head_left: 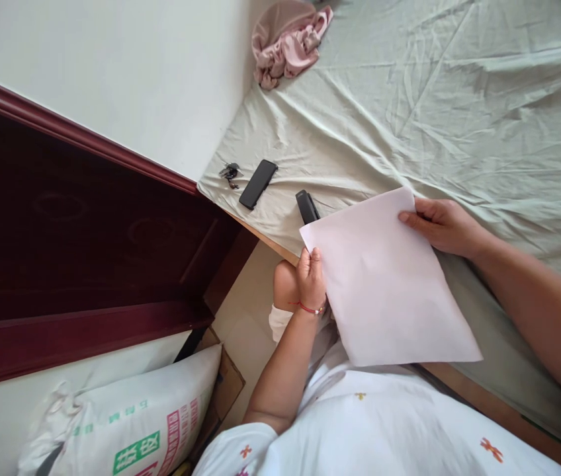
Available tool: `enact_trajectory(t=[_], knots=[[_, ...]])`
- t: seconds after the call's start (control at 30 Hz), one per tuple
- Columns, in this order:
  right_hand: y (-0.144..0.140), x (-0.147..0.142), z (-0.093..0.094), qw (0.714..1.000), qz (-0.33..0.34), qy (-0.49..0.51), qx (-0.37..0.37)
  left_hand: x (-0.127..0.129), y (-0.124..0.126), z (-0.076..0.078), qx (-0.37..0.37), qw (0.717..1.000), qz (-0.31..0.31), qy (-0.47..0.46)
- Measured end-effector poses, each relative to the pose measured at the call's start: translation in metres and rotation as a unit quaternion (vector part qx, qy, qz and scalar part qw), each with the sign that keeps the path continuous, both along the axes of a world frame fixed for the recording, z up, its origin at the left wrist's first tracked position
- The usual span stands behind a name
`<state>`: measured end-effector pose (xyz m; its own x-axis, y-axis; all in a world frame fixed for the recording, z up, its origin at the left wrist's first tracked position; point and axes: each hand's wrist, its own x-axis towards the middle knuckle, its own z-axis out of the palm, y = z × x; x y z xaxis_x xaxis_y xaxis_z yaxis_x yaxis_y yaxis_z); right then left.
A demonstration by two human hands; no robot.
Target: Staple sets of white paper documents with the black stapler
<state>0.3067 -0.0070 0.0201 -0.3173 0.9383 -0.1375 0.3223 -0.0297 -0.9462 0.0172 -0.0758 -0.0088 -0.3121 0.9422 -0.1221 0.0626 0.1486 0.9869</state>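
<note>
A blank white sheet of paper (pixel 384 277) is held up in front of my body, tilted, between both hands. My left hand (pixel 311 277), with a red string bracelet at the wrist, pinches its left edge near the upper left corner. At the upper right corner my right hand (pixel 442 225) grips it, thumb on top and fingers behind. Whether it is one sheet or more I cannot tell. Just beyond the paper's upper left edge lies a black stapler (pixel 306 206), its near end hidden by the paper.
On the pale green bed sheet (pixel 360 132) lie a black phone (pixel 258 184), a bunch of keys (pixel 230 173) and a crumpled pink cloth (pixel 290 46). A dark red wooden panel (pixel 86 218) stands at left, above a full white sack (pixel 136 423) and a cardboard box (pixel 228 383).
</note>
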Motion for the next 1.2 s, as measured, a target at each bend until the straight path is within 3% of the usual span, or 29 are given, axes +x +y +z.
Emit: enact_trajectory(t=[0.13, 0.23, 0.37, 0.5, 0.6, 0.77, 1.2], knots=[[-0.001, 0.001, 0.005, 0.999, 0.030, -0.015, -0.024, -0.002, 0.007, 0.020, 0.021, 0.991, -0.023, -0.128], [-0.002, 0.002, 0.007, 0.998, 0.050, -0.012, -0.038, -0.004, 0.015, 0.028, 0.025, 0.989, -0.056, -0.137], [0.000, 0.002, 0.008, 0.998, 0.056, -0.008, -0.041, -0.006, 0.023, 0.021, 0.025, 0.986, -0.082, -0.143], [0.002, 0.003, 0.008, 0.998, 0.053, -0.036, -0.015, -0.008, 0.024, 0.012, 0.003, 0.987, -0.065, -0.146], [0.002, 0.002, 0.006, 0.997, 0.057, -0.058, -0.006, -0.008, 0.024, 0.012, 0.011, 0.989, -0.080, -0.127], [0.002, -0.001, 0.003, 0.995, 0.029, -0.092, 0.035, -0.005, 0.025, 0.013, 0.055, 0.978, -0.105, -0.172], [0.000, 0.000, 0.006, 0.999, -0.013, -0.040, 0.005, 0.003, 0.027, 0.015, -0.029, 0.991, -0.061, -0.115]])
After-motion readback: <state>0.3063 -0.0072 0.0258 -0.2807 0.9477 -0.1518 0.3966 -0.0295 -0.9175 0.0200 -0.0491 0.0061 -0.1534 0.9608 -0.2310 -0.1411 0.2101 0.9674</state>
